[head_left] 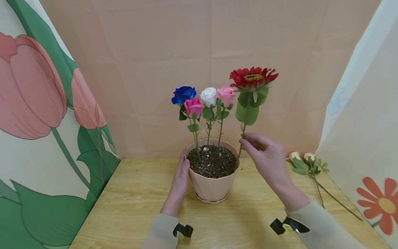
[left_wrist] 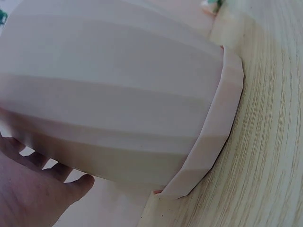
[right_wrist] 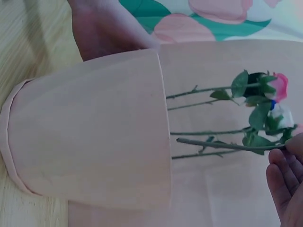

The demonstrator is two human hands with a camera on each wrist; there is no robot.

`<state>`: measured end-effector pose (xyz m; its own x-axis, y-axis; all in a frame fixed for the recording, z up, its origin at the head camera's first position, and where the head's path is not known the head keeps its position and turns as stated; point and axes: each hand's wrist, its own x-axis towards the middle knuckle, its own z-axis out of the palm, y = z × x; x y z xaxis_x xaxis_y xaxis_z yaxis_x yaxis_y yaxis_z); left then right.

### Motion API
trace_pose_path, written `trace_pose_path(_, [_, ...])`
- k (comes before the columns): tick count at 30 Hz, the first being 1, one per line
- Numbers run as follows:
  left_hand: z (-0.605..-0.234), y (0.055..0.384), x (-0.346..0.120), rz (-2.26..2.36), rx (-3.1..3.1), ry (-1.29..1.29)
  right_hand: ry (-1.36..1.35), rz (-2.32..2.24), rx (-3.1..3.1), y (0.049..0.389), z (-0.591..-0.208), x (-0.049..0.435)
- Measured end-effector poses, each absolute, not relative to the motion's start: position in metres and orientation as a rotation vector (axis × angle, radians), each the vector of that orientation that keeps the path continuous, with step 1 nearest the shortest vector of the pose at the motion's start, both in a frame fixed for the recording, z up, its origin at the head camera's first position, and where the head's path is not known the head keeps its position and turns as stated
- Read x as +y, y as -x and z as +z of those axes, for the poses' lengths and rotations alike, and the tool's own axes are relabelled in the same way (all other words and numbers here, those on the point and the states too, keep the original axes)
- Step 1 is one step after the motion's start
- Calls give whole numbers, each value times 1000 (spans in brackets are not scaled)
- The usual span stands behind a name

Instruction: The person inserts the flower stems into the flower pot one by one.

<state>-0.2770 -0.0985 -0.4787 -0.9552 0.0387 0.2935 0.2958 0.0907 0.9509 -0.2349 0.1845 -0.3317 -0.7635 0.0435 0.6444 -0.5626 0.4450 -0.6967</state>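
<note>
A pale pink flowerpot (head_left: 212, 186) filled with dark soil (head_left: 214, 164) stands on its saucer (head_left: 211, 201). Blue (head_left: 183, 95), magenta (head_left: 194, 108), white (head_left: 208, 97) and light pink (head_left: 226, 95) roses stand upright in the soil. My left hand (head_left: 181, 178) rests against the pot's left side, fingers extended along the wall. With thumb and fingers, my right hand (head_left: 267, 155) pinches the stem of a red sunflower (head_left: 253, 76) with a yellow centre. In the right wrist view, the bare lower end of that stem (right_wrist: 203, 143) shows near the pot's rim.
Two pale roses (head_left: 309, 157) with long stems lie on the wooden table (head_left: 140, 204) to the right. Behind the table hangs a pinkish cloth (head_left: 149, 79). Panels with painted flowers (head_left: 34, 86) flank both sides.
</note>
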Motion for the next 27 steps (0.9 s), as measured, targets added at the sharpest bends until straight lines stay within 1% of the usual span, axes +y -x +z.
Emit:
trace_pose_path(17, [-479,278,-98,-1954,-2177,332,-455,1366,-2149,260,-343,142])
trace_pose_path(27, [-477,278,-99,-1926,-2182,338,-481,1278,-2199,276,-349,123])
